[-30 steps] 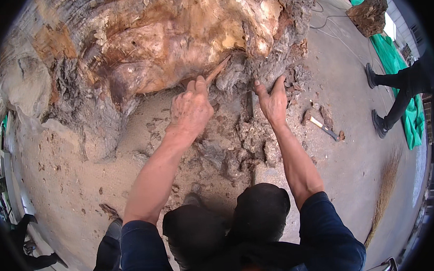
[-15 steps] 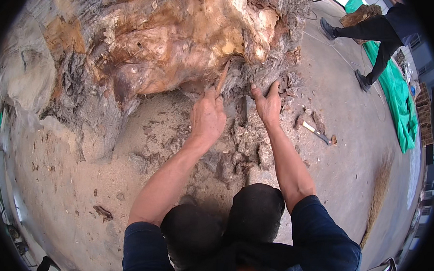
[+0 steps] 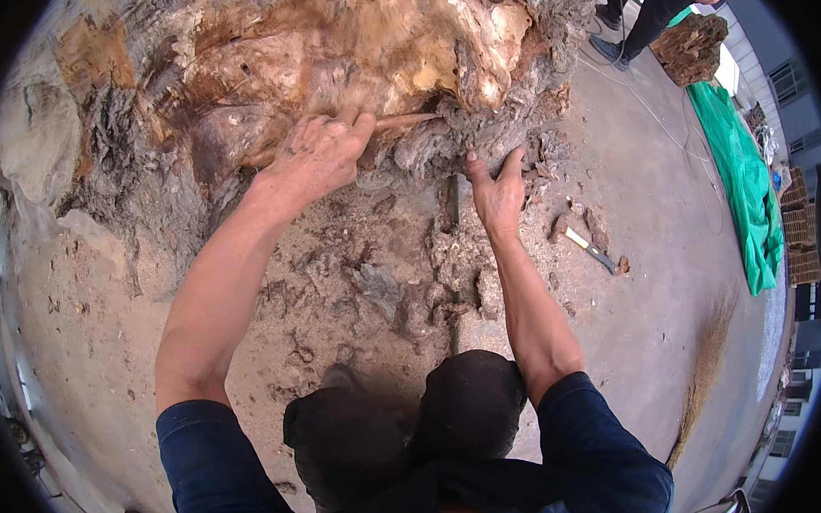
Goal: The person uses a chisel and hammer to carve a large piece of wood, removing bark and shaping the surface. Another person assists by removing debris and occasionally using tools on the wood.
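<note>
A huge gnarled tree stump (image 3: pixel 345 65), part smooth tan wood and part rough grey bark, fills the top of the head view. My left hand (image 3: pixel 317 155) is closed around a thin, pointed brown stick (image 3: pixel 410 120), which lies nearly level. Its tip points right, into a dark hollow at the stump's lower edge. To the right of that hollow, my right hand (image 3: pixel 498 196) grips the lower edge of the grey bark (image 3: pixel 493 141). Its thumb and one finger show against the bark; the other fingers are hidden.
A hammer (image 3: pixel 591 249) lies on the floor to the right. Bark crumbs and sawdust (image 3: pixel 337 270) spread below the stump. A green sheet (image 3: pixel 739 183), a rough wood block (image 3: pixel 690 49) and a straw broom (image 3: pixel 709 371) are at right. Another person's leg (image 3: pixel 649 21) shows at top right.
My left hand has moved up and to the left, and the stick has swung from steep to nearly level. My right hand stays at the bark. The other person has shifted at top right.
</note>
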Tool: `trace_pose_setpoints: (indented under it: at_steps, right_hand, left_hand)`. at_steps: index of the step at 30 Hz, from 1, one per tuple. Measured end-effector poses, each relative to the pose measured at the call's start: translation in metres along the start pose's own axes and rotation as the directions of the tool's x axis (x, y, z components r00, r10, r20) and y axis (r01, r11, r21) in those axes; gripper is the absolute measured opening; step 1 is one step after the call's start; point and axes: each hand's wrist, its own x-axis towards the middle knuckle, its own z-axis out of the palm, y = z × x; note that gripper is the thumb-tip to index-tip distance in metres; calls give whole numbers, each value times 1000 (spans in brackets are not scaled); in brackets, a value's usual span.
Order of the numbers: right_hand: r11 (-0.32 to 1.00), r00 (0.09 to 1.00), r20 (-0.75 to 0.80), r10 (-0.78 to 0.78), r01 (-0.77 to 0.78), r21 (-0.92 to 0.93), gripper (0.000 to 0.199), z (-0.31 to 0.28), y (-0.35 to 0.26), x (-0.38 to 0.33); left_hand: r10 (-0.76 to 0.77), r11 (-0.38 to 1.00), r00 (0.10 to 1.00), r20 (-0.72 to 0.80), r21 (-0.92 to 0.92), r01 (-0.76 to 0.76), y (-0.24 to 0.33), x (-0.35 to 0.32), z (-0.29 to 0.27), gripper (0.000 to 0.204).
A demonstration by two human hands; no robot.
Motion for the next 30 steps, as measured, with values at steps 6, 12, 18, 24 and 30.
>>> trace_pose_setpoints:
  at_steps: [6, 12, 18, 24, 30]
  right_hand:
    - [998, 999, 47, -8, 6, 59, 100, -7, 0, 7]
    - [993, 998, -12, -59, 60, 98, 101, -1, 9, 1]
    - [986, 981, -115, -157, 161, 30, 82, 7, 19, 3]
    - [995, 998, 24, -60, 57, 85, 104, -5, 9, 2]
    - [994, 998, 12, -69, 68, 86, 105, -3, 3, 1]
  left_hand:
    - [-232, 918, 918, 321, -241, 316, 33, 15, -4, 9]
    - [-418, 773, 880, 227, -420, 475, 60, -37, 2, 19]
    - [-469, 725, 879, 85, -531, 438, 81, -30, 13, 32]
    - [-597, 658, 801, 30, -553, 511, 94, -13, 20, 34]
    - [-405, 897, 912, -59, -220, 384, 68, -10, 5, 34]
